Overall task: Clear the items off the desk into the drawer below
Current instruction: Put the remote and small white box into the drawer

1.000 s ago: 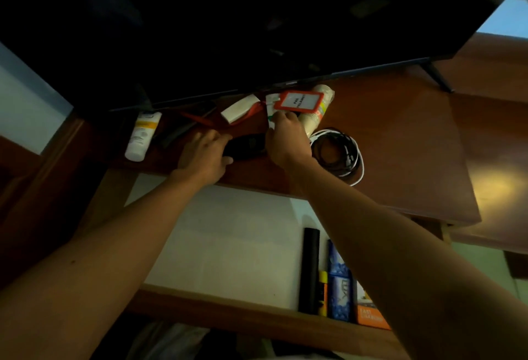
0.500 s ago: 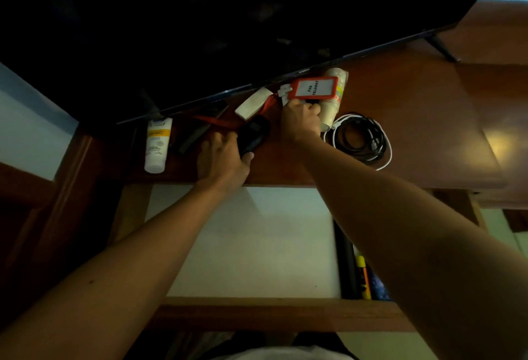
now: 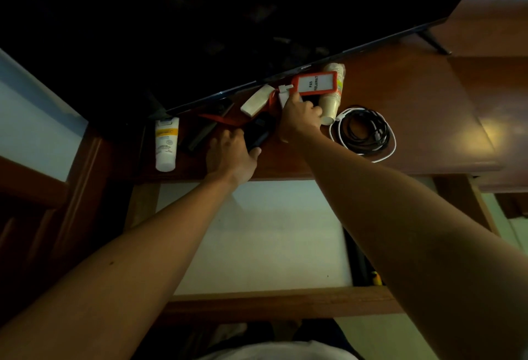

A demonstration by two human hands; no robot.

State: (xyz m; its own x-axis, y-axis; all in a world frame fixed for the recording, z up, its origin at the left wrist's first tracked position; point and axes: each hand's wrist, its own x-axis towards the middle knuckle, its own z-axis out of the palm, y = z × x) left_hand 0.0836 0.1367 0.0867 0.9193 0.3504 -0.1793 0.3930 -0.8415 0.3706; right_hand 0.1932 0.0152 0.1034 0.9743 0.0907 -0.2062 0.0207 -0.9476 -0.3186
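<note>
Barely begun, I'd say: the drawer (image 3: 257, 234) under the desk (image 3: 414, 119) gapes nearly bare while right hand (image 3: 300, 119) fingers pinch the badge (image 3: 315, 83) and left hand (image 3: 231, 153) fingers clasp a dark gadget (image 3: 258, 132) beside it, tube (image 3: 166, 142) and cables (image 3: 364, 132) untouched.

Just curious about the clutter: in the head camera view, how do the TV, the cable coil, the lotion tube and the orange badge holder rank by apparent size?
1. TV, by far.
2. Cable coil.
3. Lotion tube and orange badge holder look alike; I won't rank them.
</note>
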